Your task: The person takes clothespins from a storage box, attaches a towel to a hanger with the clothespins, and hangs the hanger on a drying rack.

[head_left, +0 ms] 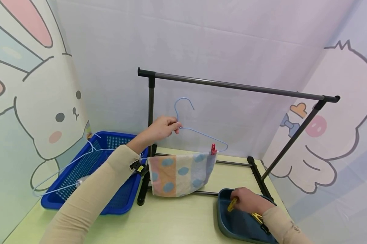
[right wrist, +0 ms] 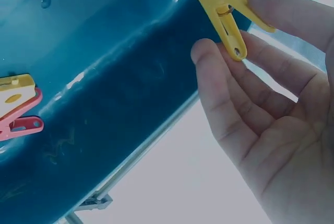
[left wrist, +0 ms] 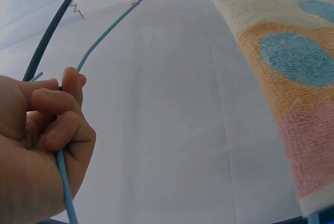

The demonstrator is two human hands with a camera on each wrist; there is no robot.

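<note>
My left hand (head_left: 163, 128) pinches a light blue wire hanger (head_left: 203, 134) just below its hook, holding it up in front of the rack. A small towel (head_left: 183, 179) with pastel stripes and blue dots hangs from the hanger's lower bar. One red clothespin (head_left: 213, 149) grips the towel at its right end. Inside the dark blue bin (head_left: 220, 217), my right hand (head_left: 251, 201) holds a yellow clothespin (right wrist: 216, 7) between thumb and fingers. Another yellow clothespin (right wrist: 15, 85) and a pinkish-red clothespin (right wrist: 23, 122) lie in the bin in the right wrist view.
A black and grey rack (head_left: 232, 84) stands across the table (head_left: 177, 220), its top bar above the hanger. At the left, a blue plastic basket (head_left: 122, 206) bears another wire hanger (head_left: 61, 169). Printed curtains (head_left: 116, 51) enclose the back and sides.
</note>
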